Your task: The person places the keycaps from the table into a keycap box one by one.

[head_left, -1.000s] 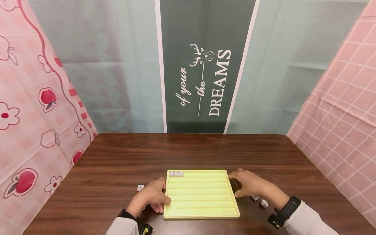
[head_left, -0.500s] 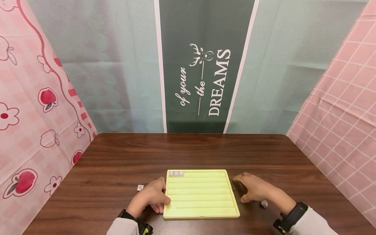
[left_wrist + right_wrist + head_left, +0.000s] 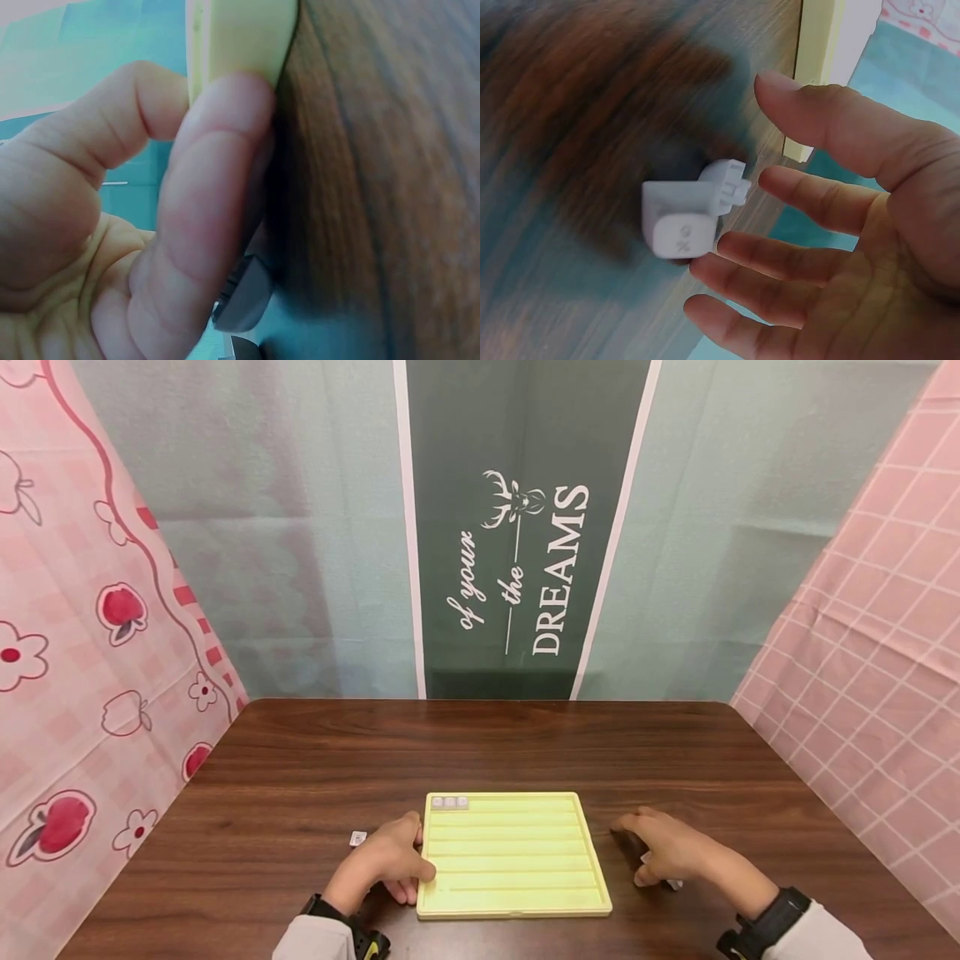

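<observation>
My left hand (image 3: 390, 856) grips the left edge of a shallow yellow tray (image 3: 517, 862) that has long ridged rows. In the left wrist view, thumb and finger pinch that edge close over the table. Three pale keycaps (image 3: 450, 803) sit side by side in the tray's far left corner. My right hand (image 3: 671, 846) hovers to the right of the tray, fingers spread and lightly bent, holding nothing. Just off its fingertips in the right wrist view lie a white keycap (image 3: 684, 236) with a printed legend and another keycap (image 3: 726, 185) tipped so its underside shows.
A single white keycap (image 3: 358, 838) lies left of my left hand. Beneath that hand, a grey keycap (image 3: 244, 296) shows in the left wrist view. The brown wooden table (image 3: 480, 743) meets hanging cloths at its back and sides.
My right hand has left the tray's right edge and moved right, over the loose keycaps, partly covering them. The left hand and the tray have stayed in place.
</observation>
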A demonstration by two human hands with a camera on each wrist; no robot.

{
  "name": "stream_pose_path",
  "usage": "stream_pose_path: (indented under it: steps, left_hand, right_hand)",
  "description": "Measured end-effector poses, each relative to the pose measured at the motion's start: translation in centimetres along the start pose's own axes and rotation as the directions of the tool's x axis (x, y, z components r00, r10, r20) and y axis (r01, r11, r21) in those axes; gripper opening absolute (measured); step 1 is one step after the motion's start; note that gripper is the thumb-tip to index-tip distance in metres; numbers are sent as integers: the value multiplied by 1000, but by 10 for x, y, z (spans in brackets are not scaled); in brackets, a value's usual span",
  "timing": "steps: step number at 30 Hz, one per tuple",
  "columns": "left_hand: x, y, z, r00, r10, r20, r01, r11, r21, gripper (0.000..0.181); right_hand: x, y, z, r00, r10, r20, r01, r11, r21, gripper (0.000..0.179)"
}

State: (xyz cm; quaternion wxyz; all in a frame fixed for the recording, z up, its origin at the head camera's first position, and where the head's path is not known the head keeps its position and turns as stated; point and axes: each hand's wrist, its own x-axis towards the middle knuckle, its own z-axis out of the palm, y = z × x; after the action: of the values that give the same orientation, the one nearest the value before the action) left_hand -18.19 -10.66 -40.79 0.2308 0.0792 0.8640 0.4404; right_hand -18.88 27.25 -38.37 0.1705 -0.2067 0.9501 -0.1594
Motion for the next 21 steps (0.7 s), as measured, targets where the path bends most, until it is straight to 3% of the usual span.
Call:
stream_pose_path:
  steps: [16,21]
  left_hand:
    - [1,-1,0,1000,7,-2,-7,1000,4,33]
    - [1,-1,1,1000,5,0,-5,1000,-4,34]
  right_hand:
    - [-5,5,5,999,19,-34,-20,999,-29,47]
    - [-7,5,7,997,-29,-75,27,999,-34,36]
